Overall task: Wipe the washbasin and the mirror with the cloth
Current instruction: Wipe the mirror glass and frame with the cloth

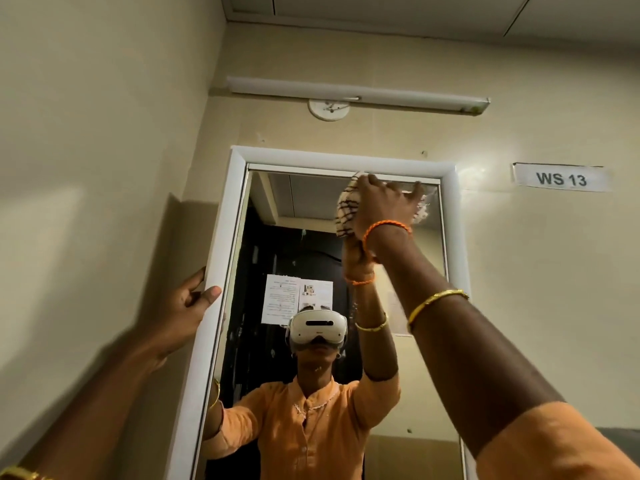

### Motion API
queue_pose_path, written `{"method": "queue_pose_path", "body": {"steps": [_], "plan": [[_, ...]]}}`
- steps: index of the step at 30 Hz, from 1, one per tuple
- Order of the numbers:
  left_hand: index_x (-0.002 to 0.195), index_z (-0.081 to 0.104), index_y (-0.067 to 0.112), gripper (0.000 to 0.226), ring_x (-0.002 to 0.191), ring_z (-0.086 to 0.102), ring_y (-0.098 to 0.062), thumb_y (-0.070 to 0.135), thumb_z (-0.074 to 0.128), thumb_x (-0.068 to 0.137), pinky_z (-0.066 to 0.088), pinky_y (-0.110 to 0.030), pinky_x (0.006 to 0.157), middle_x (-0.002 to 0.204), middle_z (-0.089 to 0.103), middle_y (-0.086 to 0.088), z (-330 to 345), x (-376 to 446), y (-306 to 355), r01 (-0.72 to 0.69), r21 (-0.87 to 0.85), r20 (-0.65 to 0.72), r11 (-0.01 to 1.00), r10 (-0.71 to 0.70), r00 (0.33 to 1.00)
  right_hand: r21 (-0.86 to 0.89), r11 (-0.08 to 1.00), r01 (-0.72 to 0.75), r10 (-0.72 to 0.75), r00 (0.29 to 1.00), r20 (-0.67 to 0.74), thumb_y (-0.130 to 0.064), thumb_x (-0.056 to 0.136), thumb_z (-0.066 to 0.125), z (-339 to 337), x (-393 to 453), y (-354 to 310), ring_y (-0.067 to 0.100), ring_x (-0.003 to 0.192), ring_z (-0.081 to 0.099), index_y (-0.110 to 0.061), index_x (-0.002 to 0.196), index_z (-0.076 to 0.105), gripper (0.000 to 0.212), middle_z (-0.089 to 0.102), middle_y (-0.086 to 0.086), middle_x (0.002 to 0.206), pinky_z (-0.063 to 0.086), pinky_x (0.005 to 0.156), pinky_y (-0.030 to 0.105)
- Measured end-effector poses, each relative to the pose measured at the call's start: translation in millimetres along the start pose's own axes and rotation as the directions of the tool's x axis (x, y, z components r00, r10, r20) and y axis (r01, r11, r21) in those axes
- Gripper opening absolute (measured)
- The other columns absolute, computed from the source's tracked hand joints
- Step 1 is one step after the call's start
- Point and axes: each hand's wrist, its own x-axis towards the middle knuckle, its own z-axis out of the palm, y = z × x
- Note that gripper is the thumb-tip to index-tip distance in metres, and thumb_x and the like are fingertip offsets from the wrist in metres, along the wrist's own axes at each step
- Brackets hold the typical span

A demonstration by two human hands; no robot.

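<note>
The left hand (188,299) curls its fingers around the left edge of the tall, upright mirror (311,258). Higher up, the right hand (384,206) grips a bunched striped cloth (346,213), pressing it against the glass near the top edge.

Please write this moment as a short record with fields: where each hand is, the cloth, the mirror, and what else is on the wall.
right hand: right hand presses the cloth against the glass near the mirror's top edge
cloth: striped cloth, bunched under the right hand
left hand: left hand grips the mirror's white frame on its left side
mirror: mirror, wall-mounted, reflecting the person
washbasin: not in view
wall: tube light above the mirror; label "WS 13" to its right
</note>
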Motion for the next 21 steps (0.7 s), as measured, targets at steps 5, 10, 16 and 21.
{"method": "queue_pose_path", "body": {"steps": [5, 10, 16, 21], "plan": [[0.143, 0.034, 0.031, 0.054, 0.123, 0.051, -0.039, 0.035, 0.051, 0.092, 0.039, -0.056, 0.105, 0.133, 0.054, -0.02, 3.8, -0.7, -5.9, -0.016, -0.023, -0.027, 1.0, 0.016, 1.0, -0.03, 0.965, -0.26, 0.259, 0.966, -0.01, -0.008, 0.082, 0.051, -3.8, -0.6, 69.2, 0.034, 0.126, 0.037, -0.016, 0.124, 0.051, 0.043, 0.052, 0.006, 0.133, 0.023, 0.104, 0.046], [0.143, 0.034, 0.03, 0.053, 0.121, 0.052, -0.041, 0.039, 0.048, 0.093, 0.042, -0.057, 0.101, 0.134, 0.053, -0.02, 8.8, -0.7, -13.3, -0.063, 0.018, -0.09, 0.998, 0.064, 0.994, -0.038, 0.968, -0.249, 0.246, 0.968, -0.054, -0.003, 0.072, 0.053, -3.3, -15.6, 74.8, 0.036, 0.116, 0.038, -0.013, 0.121, 0.049, 0.049, 0.054, 0.007, 0.127, 0.028, 0.096, 0.044], [0.143, 0.035, 0.032, 0.052, 0.12, 0.053, -0.042, 0.038, 0.048, 0.093, 0.043, -0.058, 0.1, 0.134, 0.054, -0.019, 9.4, 0.2, -17.3, -0.091, 0.024, -0.089, 0.996, 0.093, 0.992, -0.015, 0.959, -0.282, 0.282, 0.959, 0.008, -0.02, 0.07, 0.063, 19.0, -83.1, 72.2, 0.036, 0.116, 0.036, -0.014, 0.141, 0.028, 0.078, 0.037, 0.004, 0.146, 0.031, 0.089, 0.045], [0.142, 0.032, 0.035, 0.052, 0.122, 0.052, -0.042, 0.041, 0.047, 0.093, 0.043, -0.059, 0.1, 0.134, 0.054, -0.019, 7.9, -0.7, -16.5, -0.07, 0.003, -0.071, 0.998, 0.07, 0.995, 0.17, 0.906, -0.388, 0.387, 0.921, 0.039, -0.041, 0.076, 0.062, 11.5, -55.5, 63.1, 0.039, 0.12, 0.033, -0.011, 0.14, 0.031, 0.077, 0.038, 0.004, 0.145, 0.031, 0.095, 0.051]]}}
